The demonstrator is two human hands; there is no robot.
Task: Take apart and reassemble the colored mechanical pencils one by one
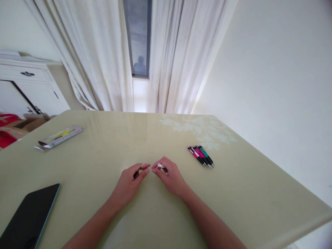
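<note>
At the middle of the table (249,197), the left hand (131,180) pinches a dark part (136,173); the right hand (169,177) pinches a white piece (161,166). Pens (201,156) lie toward the right edge, apart from both.

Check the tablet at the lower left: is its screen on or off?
Off, as far as it shows: the tablet lies flat on the table, its screen plain black with no picture or glow.
</note>
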